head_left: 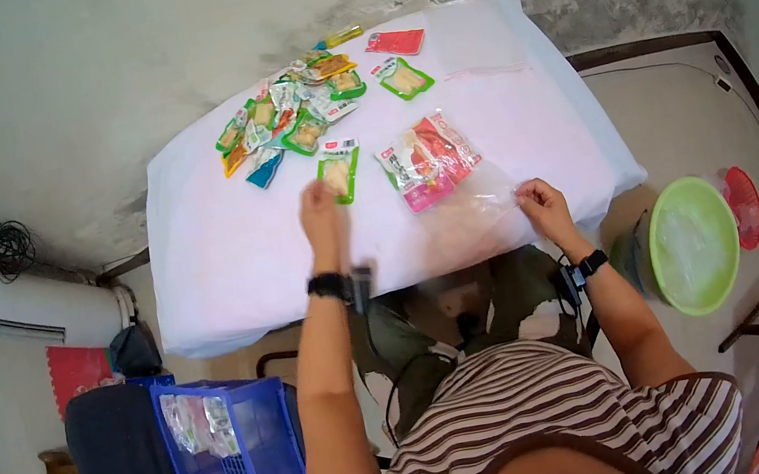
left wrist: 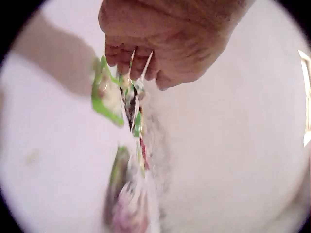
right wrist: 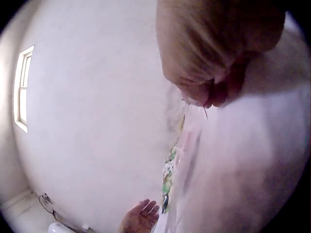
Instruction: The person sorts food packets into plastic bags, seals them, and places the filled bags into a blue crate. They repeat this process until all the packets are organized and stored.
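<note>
My right hand (head_left: 545, 206) pinches the edge of a clear plastic bag (head_left: 481, 209) at the table's near side. Inside the bag lie red and pink snack packets (head_left: 432, 159). The left hand (head_left: 321, 217), blurred in the head view, is beside a green-edged snack packet (head_left: 341, 164) and overlaps its left edge there. From the right wrist view, the left hand (right wrist: 140, 218) shows its palm with fingers extended. Close under the left fingers, the left wrist view has a green-edged packet (left wrist: 108, 97). The right hand (right wrist: 218, 53) has its fingertips together on the thin film.
A heap of snack packets (head_left: 282, 117) lies at the back left of the white-covered table (head_left: 220, 255). Behind are another green packet (head_left: 404, 78), a red packet (head_left: 396, 42) and a clear bag (head_left: 483, 46). A blue crate (head_left: 268, 439) and green basin (head_left: 696, 245) flank the person.
</note>
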Demonstrator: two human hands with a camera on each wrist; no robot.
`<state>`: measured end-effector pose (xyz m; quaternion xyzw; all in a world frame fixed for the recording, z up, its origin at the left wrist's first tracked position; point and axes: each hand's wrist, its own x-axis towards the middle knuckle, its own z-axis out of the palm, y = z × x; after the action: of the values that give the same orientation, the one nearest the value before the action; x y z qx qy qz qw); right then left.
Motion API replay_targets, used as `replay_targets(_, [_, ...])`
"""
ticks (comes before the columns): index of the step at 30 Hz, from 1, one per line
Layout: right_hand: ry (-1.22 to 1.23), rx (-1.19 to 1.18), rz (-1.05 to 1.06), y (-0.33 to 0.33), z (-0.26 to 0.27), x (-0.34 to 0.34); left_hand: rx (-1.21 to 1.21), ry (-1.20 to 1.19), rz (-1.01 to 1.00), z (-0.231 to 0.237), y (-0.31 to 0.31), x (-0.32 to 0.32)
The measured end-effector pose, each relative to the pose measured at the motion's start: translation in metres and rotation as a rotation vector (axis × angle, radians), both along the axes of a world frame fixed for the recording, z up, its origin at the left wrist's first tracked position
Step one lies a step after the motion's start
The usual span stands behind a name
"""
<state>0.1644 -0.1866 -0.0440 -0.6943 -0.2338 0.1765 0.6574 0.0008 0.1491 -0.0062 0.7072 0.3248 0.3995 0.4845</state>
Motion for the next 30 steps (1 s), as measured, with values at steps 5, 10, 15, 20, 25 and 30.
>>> replay_targets(5, [0.037, -0.016, 0.012, 0.0, 0.001, 0.004, -0.039, 0.225, 0.134, -0.018, 0.099, 0.035])
replay_targets(10, [0.122, 0.003, 0.061, -0.005, -0.001, 0.009, 0.288, 0.419, 0.147, 0.019, 0.09, 0.091])
replay_targets(15, [0.211, 0.031, 0.075, -0.006, -0.001, 0.013, 0.765, 0.455, -0.08, 0.02, 0.071, 0.144])
replay_targets(20, [0.288, 0.046, 0.087, -0.008, 0.002, 0.013, 0.82, 0.762, -0.225, 0.018, 0.068, 0.19])
replay_targets(25, [0.295, 0.075, 0.12, -0.011, 0.001, 0.013, 0.938, 0.876, -0.138, 0.01, 0.066, 0.204])
replay_targets(30, [0.321, 0.035, 0.1, -0.01, 0.008, 0.012, 1.052, 0.66, -0.159, 0.018, 0.059, 0.184])
